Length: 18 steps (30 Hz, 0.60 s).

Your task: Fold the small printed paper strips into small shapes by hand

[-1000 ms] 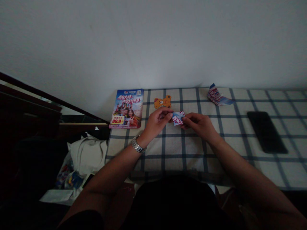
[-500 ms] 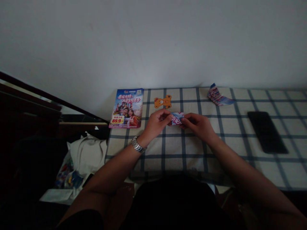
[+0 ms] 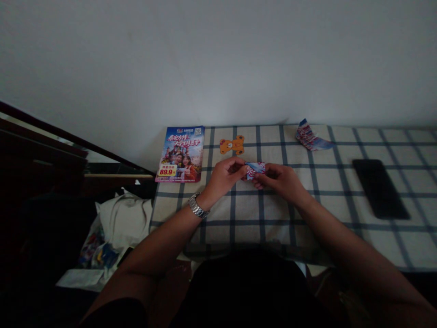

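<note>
My left hand and right hand both grasp a small printed slip in blue, white and red, pinching it between the fingertips and thumbs from opposite sides. The fingers of both hands are curled inward, and they hide part of the slip. The slip is held just above the checked cloth, near the middle of its far half, and the exact fold or shape of the paper cannot be made out. A metal watch is on my left wrist. Nearest to my left hand, at the far left corner of the cloth, lies a brochure with a yellow "89.9" price label. A teddy cutout in orange lies near the far edge, just beyond the gap between my hands. Farther right on the same edge lies a fanned bunch of leaflets, printed in similar colors to the slip. A black phone lies face up toward the right end of the cloth, well apart from my right hand. Beyond the far edge rises a white wall. Off the left edge, lower down, a white sack sits beside a dark wooden frame.
</note>
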### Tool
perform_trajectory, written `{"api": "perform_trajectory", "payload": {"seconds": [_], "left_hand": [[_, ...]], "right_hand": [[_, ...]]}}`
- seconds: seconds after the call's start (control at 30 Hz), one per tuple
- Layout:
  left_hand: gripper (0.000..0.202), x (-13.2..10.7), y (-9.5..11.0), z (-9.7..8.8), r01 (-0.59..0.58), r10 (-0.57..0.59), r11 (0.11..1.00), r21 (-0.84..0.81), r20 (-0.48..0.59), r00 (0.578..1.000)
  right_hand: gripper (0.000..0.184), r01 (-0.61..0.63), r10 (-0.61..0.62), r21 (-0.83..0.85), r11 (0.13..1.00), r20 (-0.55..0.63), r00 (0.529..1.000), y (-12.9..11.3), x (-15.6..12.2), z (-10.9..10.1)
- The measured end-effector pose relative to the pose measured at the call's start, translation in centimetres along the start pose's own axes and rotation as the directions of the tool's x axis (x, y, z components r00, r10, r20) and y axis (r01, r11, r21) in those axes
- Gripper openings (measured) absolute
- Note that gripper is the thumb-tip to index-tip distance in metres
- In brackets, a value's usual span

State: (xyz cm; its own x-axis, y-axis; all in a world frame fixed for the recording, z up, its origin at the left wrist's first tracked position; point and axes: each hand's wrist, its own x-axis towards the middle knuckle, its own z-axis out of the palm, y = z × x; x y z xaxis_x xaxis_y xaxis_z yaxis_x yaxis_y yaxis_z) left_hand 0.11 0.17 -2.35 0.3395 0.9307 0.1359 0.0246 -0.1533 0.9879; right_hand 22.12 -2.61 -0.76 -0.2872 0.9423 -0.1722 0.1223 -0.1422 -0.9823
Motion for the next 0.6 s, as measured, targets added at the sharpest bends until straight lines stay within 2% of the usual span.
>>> {"api": "perform_trajectory", "payload": {"seconds": [0.23,0.6], "left_hand": [[0.035,-0.07,0.57,0.18,0.036,-0.035,0.999,-0.018,0.096,0.995],[0.031,-0.25,0.41,0.09,0.007,-0.008,1.000,0.013,0.092,0.996]], "right_hand": [[0.029,0.070,-0.071,-0.033,0.997,-0.020,0.997,-0.38,0.02,-0.14],[0.037,0.020,-0.019,0.025,0.999,-0.011,1.000,-0.28,0.05,0.17]]}}
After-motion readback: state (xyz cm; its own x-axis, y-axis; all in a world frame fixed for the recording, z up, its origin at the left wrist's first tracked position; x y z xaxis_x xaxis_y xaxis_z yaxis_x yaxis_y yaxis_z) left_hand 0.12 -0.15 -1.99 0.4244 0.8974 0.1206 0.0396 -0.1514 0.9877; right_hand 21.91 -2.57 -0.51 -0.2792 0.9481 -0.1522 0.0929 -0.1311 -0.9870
